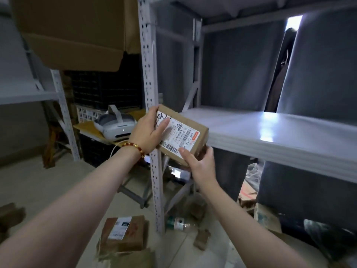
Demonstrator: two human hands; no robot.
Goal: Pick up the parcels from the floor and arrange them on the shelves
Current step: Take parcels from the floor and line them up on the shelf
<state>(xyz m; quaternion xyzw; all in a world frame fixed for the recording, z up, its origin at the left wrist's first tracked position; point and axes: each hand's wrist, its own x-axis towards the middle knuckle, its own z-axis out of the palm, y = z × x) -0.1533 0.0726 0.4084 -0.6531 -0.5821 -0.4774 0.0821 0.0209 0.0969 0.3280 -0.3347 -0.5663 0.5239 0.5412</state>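
A small brown cardboard parcel [190,133] with a white shipping label is held in the air in front of the shelf post, just left of the white shelf board [274,132]. My left hand [147,130] grips its far left end, thumb across the label. My right hand [201,165] holds its near right corner from below, thumb on the label's edge. On the floor below lies another brown parcel [123,234] with a label, on top of flattened cardboard.
A perforated white shelf post [149,74] stands just behind the held parcel. A large cardboard box [75,29] hangs over at upper left. A white headset [116,124] sits on crates at left. A plastic bottle [178,223] and cardboard scraps lie on the floor.
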